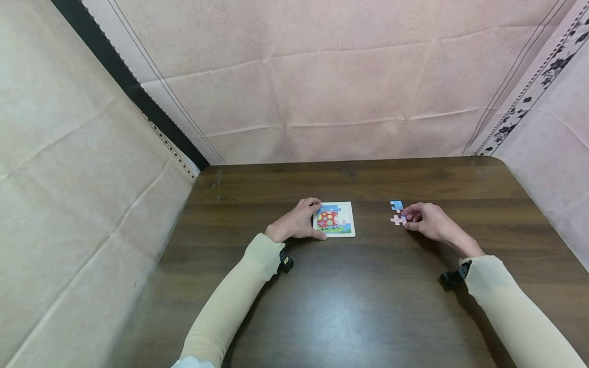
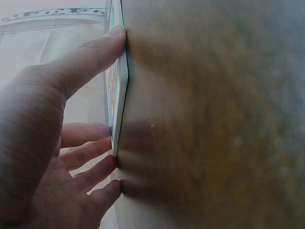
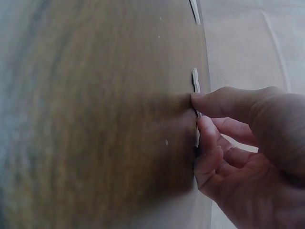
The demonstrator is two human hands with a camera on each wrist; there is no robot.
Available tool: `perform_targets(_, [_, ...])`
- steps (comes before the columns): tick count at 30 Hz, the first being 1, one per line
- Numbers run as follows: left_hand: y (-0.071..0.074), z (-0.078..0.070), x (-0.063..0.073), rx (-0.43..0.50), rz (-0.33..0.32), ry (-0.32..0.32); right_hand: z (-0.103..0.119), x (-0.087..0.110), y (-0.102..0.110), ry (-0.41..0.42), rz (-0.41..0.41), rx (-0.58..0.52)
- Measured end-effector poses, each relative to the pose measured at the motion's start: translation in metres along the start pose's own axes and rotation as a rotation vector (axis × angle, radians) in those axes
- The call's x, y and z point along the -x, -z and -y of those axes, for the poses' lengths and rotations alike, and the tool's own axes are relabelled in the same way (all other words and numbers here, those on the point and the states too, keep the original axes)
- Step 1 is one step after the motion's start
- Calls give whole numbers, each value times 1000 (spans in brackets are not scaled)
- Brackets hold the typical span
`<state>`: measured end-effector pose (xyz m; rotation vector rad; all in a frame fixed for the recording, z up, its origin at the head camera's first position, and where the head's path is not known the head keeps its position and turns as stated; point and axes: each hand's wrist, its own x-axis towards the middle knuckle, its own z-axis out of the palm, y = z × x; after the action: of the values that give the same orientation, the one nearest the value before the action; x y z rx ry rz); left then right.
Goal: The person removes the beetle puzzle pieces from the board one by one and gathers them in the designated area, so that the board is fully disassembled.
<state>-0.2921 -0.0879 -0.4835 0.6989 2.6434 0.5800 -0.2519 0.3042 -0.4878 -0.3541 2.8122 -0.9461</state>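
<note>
A square picture puzzle board [image 1: 353,221] with a white rim lies on the table, showing a red spotted figure over blue and green. My left hand [image 1: 296,222] grips its left side, thumb [image 2: 116,40] on the near edge and fingers towards the far edge. To the right of the board lie a blue puzzle piece [image 1: 394,205] and, just nearer, a pale pink puzzle piece [image 1: 396,220]. My right hand [image 1: 432,222] pinches the pink piece at its right side, its thumb [image 3: 202,101] low by the tabletop. The other right fingers are curled, partly hiding the piece.
The dark wooden table [image 1: 322,296] runs back to a pale cloth wall [image 1: 322,92]. Further cloth hangs along the left and right sides. Each wrist carries a black camera, the right camera [image 1: 453,277] low over the table.
</note>
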Motion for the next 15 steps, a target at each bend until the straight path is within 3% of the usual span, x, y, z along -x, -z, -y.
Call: perform_targets(15, [0, 0, 0, 1, -1, 4, 1, 1, 1, -34, 3, -15])
